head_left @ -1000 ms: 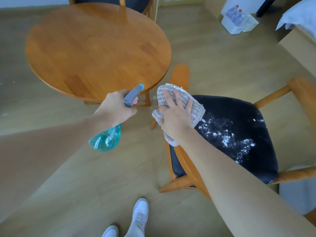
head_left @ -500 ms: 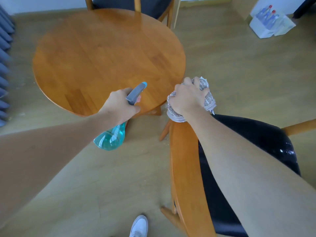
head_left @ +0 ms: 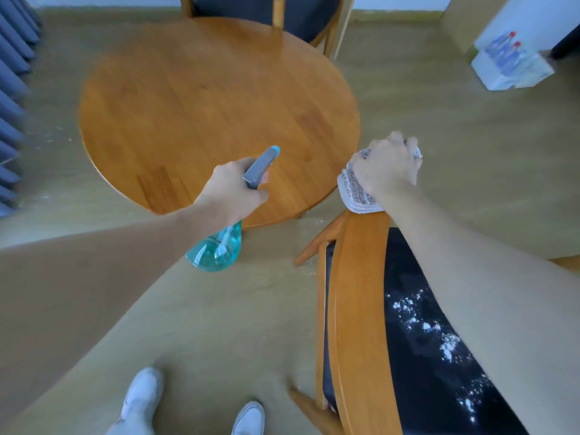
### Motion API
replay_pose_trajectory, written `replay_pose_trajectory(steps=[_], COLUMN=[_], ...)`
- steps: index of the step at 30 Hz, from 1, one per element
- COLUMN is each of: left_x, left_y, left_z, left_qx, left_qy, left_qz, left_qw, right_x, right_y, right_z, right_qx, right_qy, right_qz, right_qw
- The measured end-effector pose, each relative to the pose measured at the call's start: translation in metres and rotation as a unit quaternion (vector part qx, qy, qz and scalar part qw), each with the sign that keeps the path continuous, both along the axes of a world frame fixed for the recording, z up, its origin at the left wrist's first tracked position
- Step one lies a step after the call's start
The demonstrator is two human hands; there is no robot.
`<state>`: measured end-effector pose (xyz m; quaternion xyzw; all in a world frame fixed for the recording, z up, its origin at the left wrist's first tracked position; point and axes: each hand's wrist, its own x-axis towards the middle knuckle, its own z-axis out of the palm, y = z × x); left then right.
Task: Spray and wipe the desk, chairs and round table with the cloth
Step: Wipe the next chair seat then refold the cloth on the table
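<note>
A: Head view: wood-look floor (head_left: pixel 439 127) all round, blue curtain (head_left: pixel 12 98) down the left edge, a pack of bottles (head_left: pixel 510 62) in the upper right. The round table (head_left: pixel 216 111) fills the upper middle, with a second chair (head_left: pixel 266 11) behind it at the top edge.

B: And the chair being worked on?

A: Lower right. The near chair (head_left: pixel 361 293) shows its wooden armrest running up the frame, and white powder (head_left: pixel 433 334) is scattered on its dark seat cushion (head_left: pixel 417 356).

B: Where's the cloth?

A: At the far tip of that armrest, right of centre. The right hand (head_left: pixel 387 166) is clenched over the cloth (head_left: pixel 356 191), wrapping it round the wood. The left hand (head_left: pixel 233 191) grasps the spray bottle (head_left: pixel 219 246) by its neck, nozzle over the table's near edge; I can't tell whether a finger is on the trigger.

B: How should this wipe go?

A: I'd keep the cloth wrapped round the armrest so the sides and underside get cleaned too, and draw it along the full length in one firm pull. The bottle should probably stay pointed away from the cushion. The powder looks like the next job, best gathered inward and not swept onto the floor.
</note>
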<state>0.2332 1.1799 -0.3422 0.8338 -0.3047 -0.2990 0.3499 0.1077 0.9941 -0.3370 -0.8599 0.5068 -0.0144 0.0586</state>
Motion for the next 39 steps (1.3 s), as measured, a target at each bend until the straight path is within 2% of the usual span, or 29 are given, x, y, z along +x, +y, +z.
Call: replay_pose_trajectory(steps=[5,10,15,21,30,39], left_x=[0.031,0.081,0.149,0.216,0.270,0.276], left_y=[0.005,0.011,0.017,0.014,0.001,0.004], left_z=[0.006,0.009,-0.006,-0.031,-0.040,-0.040], left_qx=[-0.042,-0.087,-0.109,-0.131,-0.146,-0.128], left_qy=[-0.004,-0.033,-0.073,-0.136,-0.102,-0.094], left_qz=[0.001,0.022,0.040,-0.015,-0.007,-0.035], left_qw=[0.999,0.995,0.991,0.982,0.984,0.987], right_x=[0.044,0.091,0.144,0.200,0.246,0.259], right_y=[0.008,0.032,0.046,0.049,0.048,0.056], right_z=[0.031,0.043,0.031,0.000,-0.030,-0.028], right_qx=[-0.032,-0.008,0.032,0.044,0.024,0.017], right_qy=[-0.056,-0.081,-0.086,-0.072,-0.056,-0.055], right_qz=[0.014,0.006,-0.020,-0.006,0.020,0.038], right_qw=[0.998,0.997,0.996,0.996,0.998,0.998])
